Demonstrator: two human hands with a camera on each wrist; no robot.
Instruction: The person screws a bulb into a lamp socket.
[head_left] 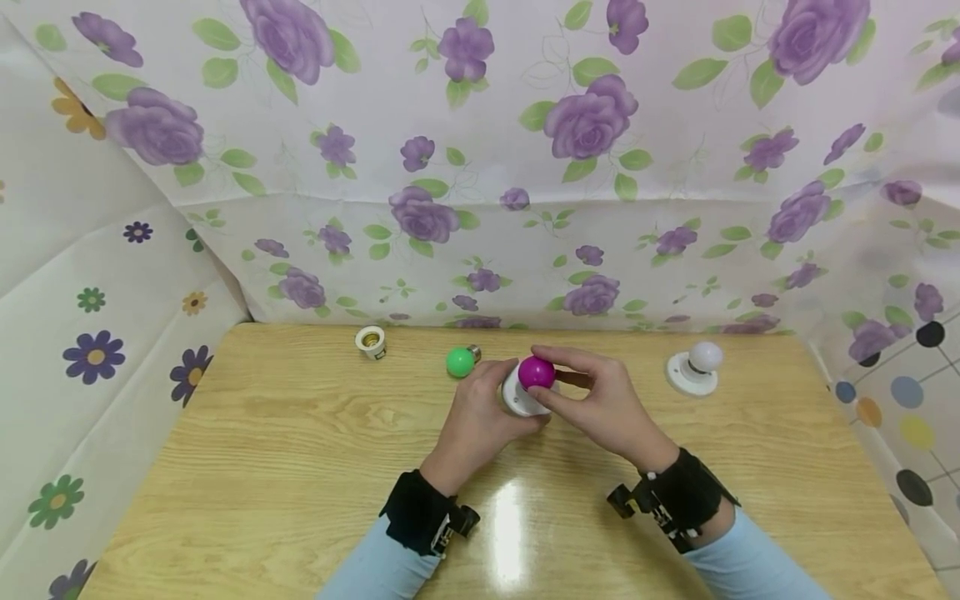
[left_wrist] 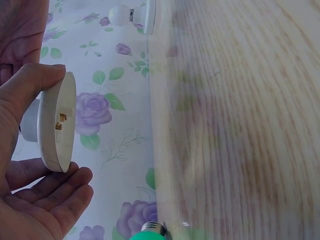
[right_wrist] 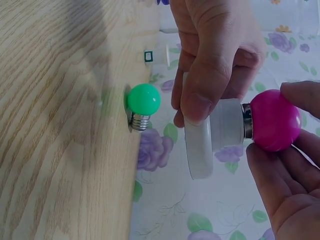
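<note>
Above the table my left hand (head_left: 482, 407) grips a white round lamp holder (right_wrist: 199, 150) by its base, thumb on one side and fingers on the other. Brass contacts show on the underside of that base in the left wrist view. A magenta light bulb (head_left: 537, 372) sits in the holder's socket, a strip of its metal cap showing at the rim in the right wrist view. My right hand (head_left: 609, 406) pinches the bulb's globe between thumb and fingers. Just beyond my left hand, a green light bulb (head_left: 460, 362) lies on its side on the table.
At the back left of the wooden table (head_left: 300, 467) stands a white socket (head_left: 371, 342) with a brass-coloured inside. Toward the right rests another lamp holder (head_left: 681, 377) with a white bulb (head_left: 706, 357) in it. A flowered curtain (head_left: 525, 200) rises behind the table's back edge.
</note>
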